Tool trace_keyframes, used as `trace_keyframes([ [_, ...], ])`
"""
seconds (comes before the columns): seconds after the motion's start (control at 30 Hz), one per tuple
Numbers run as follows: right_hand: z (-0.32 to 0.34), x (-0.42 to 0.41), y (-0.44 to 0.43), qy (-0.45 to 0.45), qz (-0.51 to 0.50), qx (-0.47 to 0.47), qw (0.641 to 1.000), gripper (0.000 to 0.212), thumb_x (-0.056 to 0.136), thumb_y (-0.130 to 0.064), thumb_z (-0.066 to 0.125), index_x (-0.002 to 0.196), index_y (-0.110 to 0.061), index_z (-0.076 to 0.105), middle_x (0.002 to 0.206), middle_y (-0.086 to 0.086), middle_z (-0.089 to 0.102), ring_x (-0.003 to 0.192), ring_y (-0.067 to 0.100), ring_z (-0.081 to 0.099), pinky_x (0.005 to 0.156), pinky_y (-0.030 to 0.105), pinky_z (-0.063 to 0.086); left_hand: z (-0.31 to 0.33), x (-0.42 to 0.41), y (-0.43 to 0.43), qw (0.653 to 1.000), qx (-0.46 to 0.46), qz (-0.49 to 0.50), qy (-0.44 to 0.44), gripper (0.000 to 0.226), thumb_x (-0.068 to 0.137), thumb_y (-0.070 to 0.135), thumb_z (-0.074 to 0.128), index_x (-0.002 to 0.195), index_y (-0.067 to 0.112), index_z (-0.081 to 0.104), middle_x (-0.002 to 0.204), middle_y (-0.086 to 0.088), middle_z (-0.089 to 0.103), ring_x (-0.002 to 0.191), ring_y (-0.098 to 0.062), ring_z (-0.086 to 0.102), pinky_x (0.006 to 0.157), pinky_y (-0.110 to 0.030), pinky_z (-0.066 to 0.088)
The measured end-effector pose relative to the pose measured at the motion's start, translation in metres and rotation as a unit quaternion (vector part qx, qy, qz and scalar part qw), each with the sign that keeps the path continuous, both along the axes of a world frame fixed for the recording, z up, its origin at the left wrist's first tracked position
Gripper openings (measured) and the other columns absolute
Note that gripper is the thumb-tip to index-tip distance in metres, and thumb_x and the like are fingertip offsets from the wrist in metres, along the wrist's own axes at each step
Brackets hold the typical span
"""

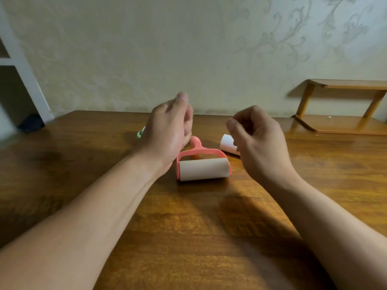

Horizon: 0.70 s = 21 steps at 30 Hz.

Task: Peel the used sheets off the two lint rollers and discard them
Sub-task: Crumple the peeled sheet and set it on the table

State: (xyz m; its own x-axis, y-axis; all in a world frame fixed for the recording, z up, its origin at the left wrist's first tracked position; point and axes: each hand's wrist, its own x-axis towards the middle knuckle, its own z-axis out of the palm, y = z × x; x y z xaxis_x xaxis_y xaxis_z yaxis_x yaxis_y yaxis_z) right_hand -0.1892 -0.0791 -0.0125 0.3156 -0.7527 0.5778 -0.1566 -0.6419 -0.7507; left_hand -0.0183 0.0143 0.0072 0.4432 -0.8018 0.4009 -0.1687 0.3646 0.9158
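Pink plastic lint roller (203, 164) lies untouched on the brown wooden table (188, 237), between both hands.
Left hand (167, 130) hovers open and empty; right hand (259, 141) hovers loosely curled, seemingly empty. Next: grasp the handle and find a sheet edge.

The table (188, 237) is showing varnished brown wood with a soft sheen, as is the small shelf (345, 84) at right. The lint roller (203, 166) is pairing a smooth pink plastic frame with a matt pale paper roll, while the wall (188, 49) is displaying embossed cream wallpaper.
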Motion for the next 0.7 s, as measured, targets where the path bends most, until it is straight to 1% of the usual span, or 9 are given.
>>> trace_keyframes([
  [0.1,-0.0009,-0.0004,-0.0026,0.001,-0.001,0.002,1.000,0.012,0.107,-0.031,0.069,0.095,-0.034,0.067,0.092,-0.016,0.074,0.080,0.006,0.072,0.061,0.018,0.055,-0.0033,0.0006,-0.0018,0.999,0.025,0.013,-0.028,0.020,0.109,0.009,0.038,0.102,0.017,0.055,0.059,0.006,0.048,0.044,-0.005,0.036,0.042,-0.021,0.032],
  [0.17,-0.0022,-0.0006,-0.0042,0.003,-0.004,0.006,1.000,0.012,0.107,-0.033,0.068,0.096,-0.035,0.067,0.087,-0.010,0.074,0.081,0.007,0.072,0.064,0.019,0.055,-0.0039,0.0016,-0.0027,0.999,0.024,0.017,-0.030,0.023,0.101,0.008,0.042,0.117,0.021,0.053,0.074,-0.001,0.063,0.045,-0.006,0.043,0.044,-0.024,0.038],
  [0.23,-0.0032,-0.0009,-0.0050,0.005,-0.006,0.006,1.000,0.011,0.108,-0.033,0.068,0.097,-0.035,0.067,0.088,-0.008,0.074,0.083,0.009,0.072,0.068,0.025,0.056,-0.0051,0.0030,-0.0038,0.998,0.034,0.013,-0.042,0.026,0.111,0.012,0.043,0.132,0.024,0.051,0.087,-0.004,0.077,0.045,-0.010,0.051,0.048,-0.025,0.048],
  [0.3,-0.0035,-0.0009,-0.0055,0.003,-0.005,0.007,1.000,0.013,0.108,-0.033,0.068,0.095,-0.035,0.067,0.088,-0.008,0.074,0.083,0.010,0.072,0.068,0.027,0.056,-0.0073,0.0026,-0.0018,0.997,0.040,0.013,-0.058,0.026,0.119,0.023,0.042,0.141,0.022,0.055,0.076,-0.004,0.077,0.042,-0.013,0.052,0.045,-0.021,0.047],
  [0.37,-0.0027,-0.0007,-0.0052,0.004,-0.005,0.007,1.000,0.016,0.108,-0.033,0.067,0.093,-0.037,0.065,0.087,-0.009,0.073,0.083,0.010,0.073,0.067,0.025,0.053,-0.0090,0.0044,-0.0008,0.997,0.027,0.032,-0.058,0.028,0.120,0.030,0.042,0.131,0.017,0.063,0.058,0.000,0.059,0.039,-0.012,0.043,0.040,-0.018,0.040],
  [0.5,-0.0027,-0.0008,-0.0044,0.014,-0.004,0.005,1.000,0.016,0.110,-0.034,0.063,0.094,-0.036,0.064,0.088,-0.007,0.073,0.084,0.013,0.072,0.068,0.028,0.055,-0.0043,0.0078,0.0002,1.000,0.015,0.009,0.015,0.032,0.119,0.037,0.040,0.103,0.013,0.054,0.059,0.004,0.042,0.045,-0.009,0.032,0.043,-0.023,0.027],
  [0.57,-0.0031,-0.0009,-0.0043,0.017,-0.004,0.005,1.000,0.016,0.111,-0.035,0.062,0.095,-0.034,0.065,0.088,-0.005,0.073,0.083,0.016,0.072,0.069,0.032,0.058,-0.0020,0.0076,0.0001,0.999,0.042,-0.019,0.010,0.011,0.116,0.020,0.046,0.111,0.014,0.053,0.070,0.002,0.045,0.055,-0.010,0.037,0.048,-0.025,0.031],
  [0.63,-0.0034,-0.0013,-0.0049,0.017,-0.002,0.005,1.000,0.016,0.111,-0.035,0.061,0.096,-0.032,0.065,0.088,-0.003,0.073,0.083,0.017,0.071,0.068,0.033,0.058,-0.0035,0.0043,-0.0005,0.995,0.089,-0.036,-0.011,0.022,0.108,0.002,0.049,0.125,0.013,0.058,0.083,-0.003,0.050,0.067,-0.012,0.046,0.055,-0.026,0.041],
  [0.7,-0.0041,-0.0014,-0.0055,0.016,0.003,0.004,1.000,0.017,0.111,-0.036,0.061,0.095,-0.031,0.065,0.087,-0.003,0.073,0.081,0.017,0.071,0.066,0.031,0.057,-0.0067,0.0029,-0.0033,0.995,0.094,-0.034,-0.026,0.023,0.110,0.001,0.050,0.126,0.010,0.064,0.093,-0.008,0.062,0.073,-0.014,0.058,0.059,-0.025,0.049],
])
